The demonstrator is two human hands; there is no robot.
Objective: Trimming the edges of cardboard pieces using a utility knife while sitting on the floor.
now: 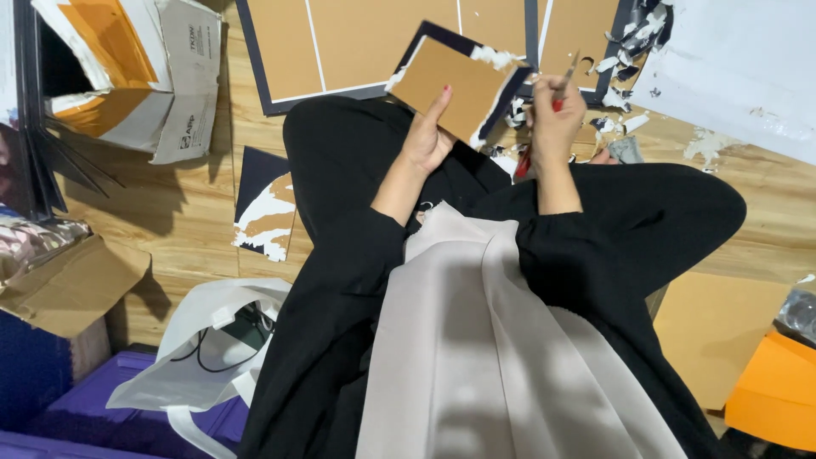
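My left hand (427, 136) holds a small brown cardboard panel (450, 85) with a dark border and torn white paper along its edges, tilted up above my lap. Just right of the panel, my right hand (554, 119) is closed around a thin red-handled tool (544, 127) whose tip points up toward the panel's right edge. Both arms are in black sleeves. I sit cross-legged on a wooden floor in black clothing with a grey garment over my lap.
A large brown board with a dark frame (357, 42) lies ahead. Torn paper scraps (625, 59) and a white sheet (739, 68) lie right. Another peeled panel (265, 204), a cardboard box (136, 76), a white bag (212, 340) and an orange box (778, 387) surround me.
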